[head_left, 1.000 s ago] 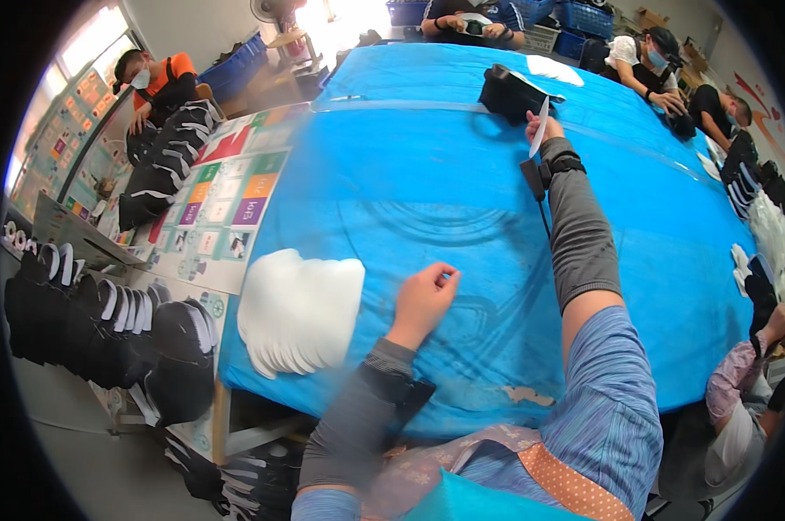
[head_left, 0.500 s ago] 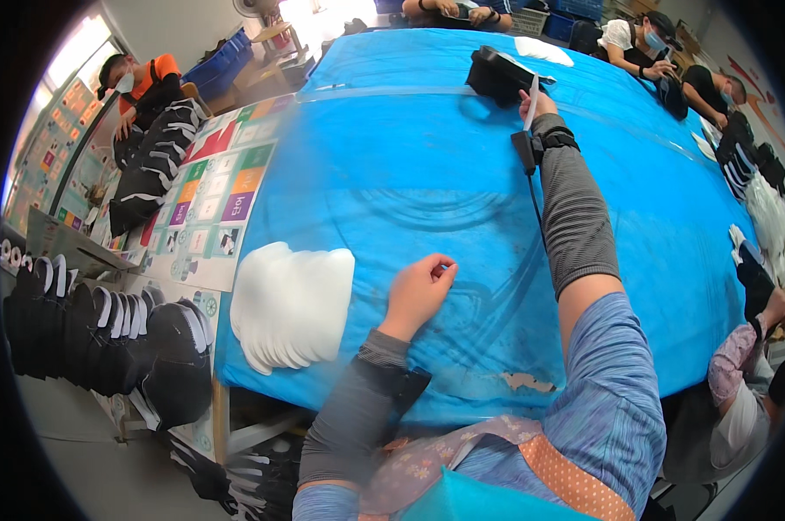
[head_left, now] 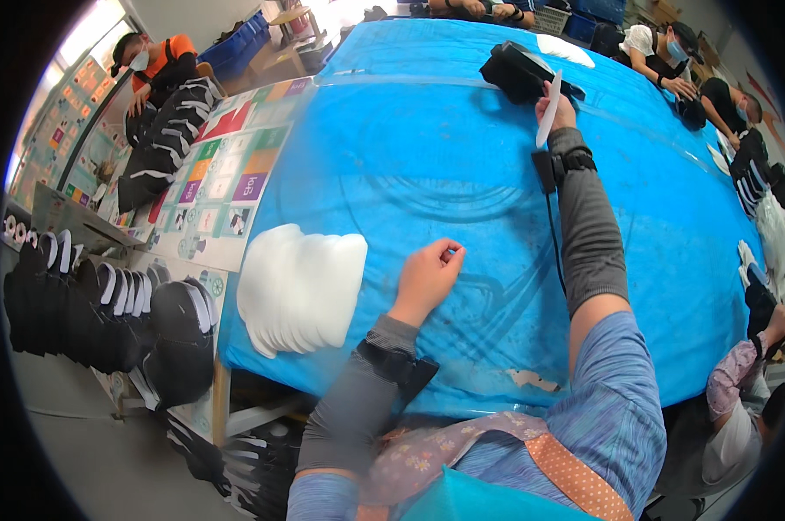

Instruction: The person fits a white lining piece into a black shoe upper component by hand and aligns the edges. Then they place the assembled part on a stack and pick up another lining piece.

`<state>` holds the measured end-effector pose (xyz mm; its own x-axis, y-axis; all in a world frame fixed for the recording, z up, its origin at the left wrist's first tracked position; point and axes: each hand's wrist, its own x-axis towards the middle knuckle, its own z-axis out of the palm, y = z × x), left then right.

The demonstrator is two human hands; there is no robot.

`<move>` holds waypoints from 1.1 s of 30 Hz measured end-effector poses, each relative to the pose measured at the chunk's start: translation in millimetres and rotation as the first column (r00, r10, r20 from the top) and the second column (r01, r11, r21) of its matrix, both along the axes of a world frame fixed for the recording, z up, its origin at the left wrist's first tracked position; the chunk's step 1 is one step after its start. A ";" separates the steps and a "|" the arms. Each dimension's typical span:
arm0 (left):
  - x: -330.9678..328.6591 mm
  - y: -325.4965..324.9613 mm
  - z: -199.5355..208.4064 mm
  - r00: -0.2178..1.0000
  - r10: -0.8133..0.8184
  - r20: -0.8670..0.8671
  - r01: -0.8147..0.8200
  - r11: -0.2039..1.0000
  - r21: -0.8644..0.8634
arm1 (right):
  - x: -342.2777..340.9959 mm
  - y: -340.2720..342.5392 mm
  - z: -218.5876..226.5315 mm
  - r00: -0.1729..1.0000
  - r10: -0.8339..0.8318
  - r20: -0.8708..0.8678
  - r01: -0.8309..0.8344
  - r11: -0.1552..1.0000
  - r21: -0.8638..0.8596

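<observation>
At the far side of the blue-covered table [head_left: 462,187], my right hand [head_left: 559,111] is closed on a thin white insole [head_left: 548,117], held nearly upright and seen almost edge-on. Just beyond that hand is a black shoe [head_left: 518,74]; I cannot tell whether the fingers touch it. My left hand [head_left: 431,273] hovers over or rests on the near middle of the table, its fingers curled together with nothing visible in them. To its left lies a fanned stack of white insoles [head_left: 301,286].
Black shoes [head_left: 162,143] line the printed board at left, and more black shoes [head_left: 180,339] stand below them. Another white pile [head_left: 566,50] lies at the far edge. Several people work around the table. The cover has a torn patch [head_left: 531,380] near me.
The view has shifted slightly. More of the white insole shows in my right hand, its lower end now reaching below the fingers. My left hand stays curled near the stack.
</observation>
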<state>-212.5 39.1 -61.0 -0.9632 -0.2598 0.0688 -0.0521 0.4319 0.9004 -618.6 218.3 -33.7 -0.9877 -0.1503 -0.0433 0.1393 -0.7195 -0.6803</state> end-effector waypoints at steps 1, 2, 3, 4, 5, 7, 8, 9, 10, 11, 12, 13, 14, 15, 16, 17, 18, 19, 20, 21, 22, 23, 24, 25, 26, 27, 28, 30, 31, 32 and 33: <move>-1.8 -0.9 -2.4 1.000 0.007 -0.002 -0.007 1.000 0.011 | 13.2 1.1 3.4 1.000 0.027 0.008 -0.027 0.999 0.043; -4.2 0.1 -5.0 1.000 -0.003 -0.010 0.003 1.000 0.013 | 27.2 10.2 6.0 0.994 0.077 -0.071 -0.077 0.997 0.005; -2.1 -3.5 -7.5 1.000 0.009 -0.009 -0.008 1.000 0.009 | 51.5 5.5 8.7 0.985 0.101 -0.139 -0.101 0.995 0.002; -1.9 -5.4 -7.6 1.000 0.016 -0.011 -0.016 1.000 0.024 | 73.8 7.6 15.3 0.983 0.103 -0.151 -0.101 0.995 0.021; -2.7 -6.9 -7.1 1.000 0.009 -0.028 -0.008 0.999 0.041 | 96.9 14.7 21.1 0.982 0.096 -0.164 -0.090 0.995 0.041; -2.2 -10.9 -7.7 0.999 -0.007 -0.047 0.010 0.998 0.064 | 151.0 29.6 28.0 0.962 0.183 -0.204 -0.156 0.977 0.144; -1.1 -15.5 -9.4 0.998 0.010 -0.068 -0.002 0.993 0.119 | 182.8 31.7 34.9 0.967 0.201 -0.156 -0.166 0.963 0.212; -1.2 -16.0 -12.9 0.996 0.020 -0.082 -0.005 0.984 0.177 | 216.7 36.1 45.9 0.980 0.187 -0.075 -0.166 0.961 0.223; -5.9 -11.3 -14.3 0.996 -0.011 -0.083 0.026 0.982 0.185 | 240.5 56.1 45.2 0.971 0.221 -0.085 -0.196 0.952 0.234; -7.7 -11.6 -15.1 0.996 -0.003 -0.085 0.026 0.962 0.270 | 264.9 69.9 42.8 0.960 0.265 -0.093 -0.237 0.942 0.237; -8.5 -13.2 -16.0 0.997 0.006 -0.080 0.023 0.936 0.351 | 296.7 76.6 46.8 0.957 0.289 -0.021 -0.276 0.931 0.238; -6.9 -14.8 -16.4 0.997 -0.017 -0.071 0.040 0.936 0.350 | 330.2 80.0 54.8 0.949 0.311 0.053 -0.314 0.920 0.234; -5.4 -14.5 -16.0 0.998 0.007 -0.068 0.020 0.920 0.392 | 359.0 87.7 57.7 0.944 0.317 0.094 -0.331 0.912 0.244; -4.3 -14.6 -14.8 0.997 0.034 -0.063 -0.003 0.902 0.431 | 383.4 98.0 56.3 0.927 0.364 0.088 -0.374 0.886 0.273; -3.7 -16.2 -13.1 0.999 0.010 -0.053 0.014 0.905 0.425 | 406.3 103.8 56.4 0.922 0.368 0.123 -0.387 0.898 0.211; -3.4 -16.5 -9.9 0.996 0.060 -0.073 -0.023 0.901 0.432 | 429.2 110.4 59.6 0.915 0.373 0.155 -0.395 0.906 0.150; -1.2 -19.8 -11.1 0.989 0.121 -0.086 -0.071 0.895 0.440 | 452.1 117.8 63.7 0.907 0.397 0.142 -0.419 0.884 0.207; -0.8 -25.5 -11.4 0.984 0.137 -0.112 -0.077 0.902 0.425 | 473.6 124.4 68.9 0.896 0.424 0.132 -0.444 0.857 0.263; 1.0 -26.0 -8.9 0.983 0.142 -0.121 -0.078 0.902 0.425 | 492.0 130.6 73.4 0.863 0.473 0.176 -0.500 0.848 0.176; 1.4 -23.4 -4.1 0.981 0.142 -0.133 -0.073 0.903 0.424 | 507.5 136.5 75.2 0.849 0.497 0.180 -0.525 0.831 0.182; 4.3 -18.8 -0.8 0.985 0.123 -0.123 -0.062 0.907 0.416 | 520.9 144.1 74.4 0.827 0.507 0.243 -0.554 0.807 0.202; 4.8 -15.2 2.1 0.989 0.096 -0.110 -0.048 0.924 0.380 | 530.9 150.4 72.5 0.803 0.513 0.302 -0.582 0.783 0.218; 5.6 -11.6 4.7 0.993 0.071 -0.097 -0.033 0.938 0.344 | 536.8 159.8 64.7 0.745 0.591 0.309 -0.649 0.749 0.134; 7.7 -8.0 6.9 0.994 0.053 -0.092 -0.019 0.942 0.334 | 541.5 167.4 65.1 0.754 0.581 0.308 -0.637 0.762 0.121; 12.3 -7.4 5.8 0.995 0.052 -0.084 -0.019 0.935 0.355 | 545.2 173.8 67.5 0.721 0.599 0.348 -0.679 0.710 0.187; 16.4 -7.6 5.4 0.996 0.053 -0.078 -0.020 0.926 0.377 | 548.2 180.2 67.7 0.688 0.612 0.389 -0.718 0.649 0.249; 19.7 -8.9 5.6 0.995 0.068 -0.075 -0.034 0.920 0.390 | 550.5 187.4 63.4 0.727 0.605 0.325 -0.685 0.671 0.284; 24.5 -14.7 7.9 0.987 0.095 -0.132 -0.044 0.938 0.344 | 549.4 207.8 51.3 0.833 0.529 0.159 -0.552 0.786 0.279; 27.4 -15.8 8.4 0.973 0.127 -0.191 -0.064 0.950 0.307 | 543.0 214.2 51.1 0.873 0.485 0.050 -0.483 0.846 0.227; 31.5 -10.4 17.7 0.940 0.223 -0.260 -0.150 0.950 0.273 | 533.8 219.1 49.6 0.933 0.350 -0.086 -0.326 0.921 0.213; 39.0 2.3 39.8 0.914 0.220 -0.340 -0.122 0.950 0.286 | 525.1 227.3 52.3 0.958 0.186 -0.219 -0.146 0.972 0.184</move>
<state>-173.5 41.4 -21.2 -0.8224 -0.4738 0.3148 0.2473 0.2005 0.9480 -93.5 445.6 18.6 -0.9348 -0.3232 0.1476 0.0702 -0.5753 -0.8149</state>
